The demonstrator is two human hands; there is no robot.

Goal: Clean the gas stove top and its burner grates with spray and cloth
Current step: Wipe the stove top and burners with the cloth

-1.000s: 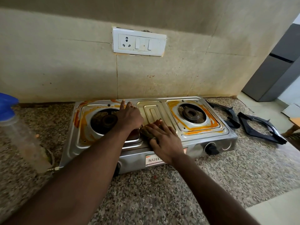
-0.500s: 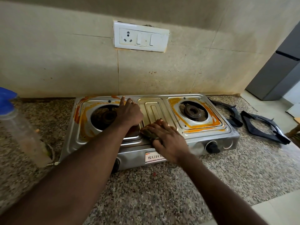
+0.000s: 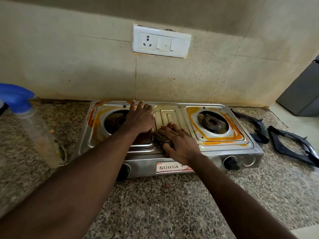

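The stove top (image 3: 170, 116) is touched at its left burner by the left hand (image 3: 139, 119) — fingers flat, released — while a dark cloth (image 3: 158, 137) is gripped at centre by the right hand (image 3: 179, 144).

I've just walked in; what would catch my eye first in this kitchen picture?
Two bare hands work on a steel stove: the left hand lies flat at the left burner, the right hand holds a dark cloth down on the middle panel. Orange stains ring both burners. Two black grates lie on the counter right of the stove.
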